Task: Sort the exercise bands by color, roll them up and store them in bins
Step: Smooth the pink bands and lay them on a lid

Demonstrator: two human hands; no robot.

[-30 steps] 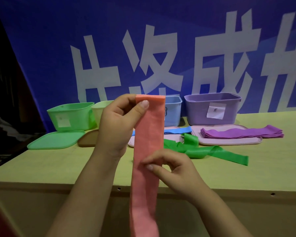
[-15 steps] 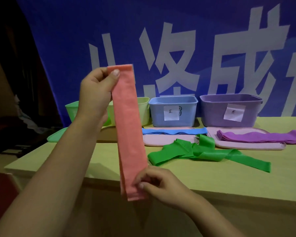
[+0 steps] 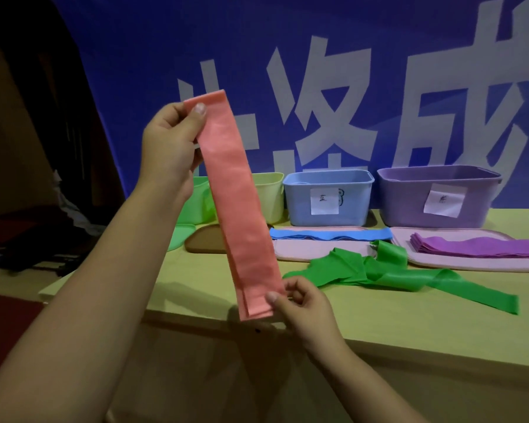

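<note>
Pink band (image 3: pixel 242 206) hung folded on itself, a long strip running from upper centre-left of the frame down to lower centre, tilted a little to the right at its foot. It was in the air, in front of the table edge, touching nothing but my hands.

My left hand (image 3: pixel 168 148) pinched the top end, thumb laid across the near face, fingers behind. My right hand (image 3: pixel 300 303) pinched the lower right corner between thumb and forefinger, the other fingers curled loosely. So the grip sat at both ends; the whole length lay between, flat and taut enough to show no twist. Layers at the foot looked slightly uneven.

Step, as I judged it: band straightened and doubled, ready for rolling. Next move would call for starting a tight turn at one end, probably the lower, keeping edges aligned, or laying it on the table (image 3: pixel 409 337) first.

Beyond the strip, right of centre: green band (image 3: pixel 379 270) lying crumpled and unsorted on the table. Behind it, blue band (image 3: pixel 330 234) flat on a pink lid (image 3: pixel 303 250); purple bands (image 3: pixel 477 245) stacked on another lid far right. Back row: green bin (image 3: pixel 196 203), yellow bin (image 3: pixel 268 196), blue bin (image 3: pixel 327 196), purple bin (image 3: pixel 437 196), the last two labelled. I could not tell which bin was meant for pink.
</note>
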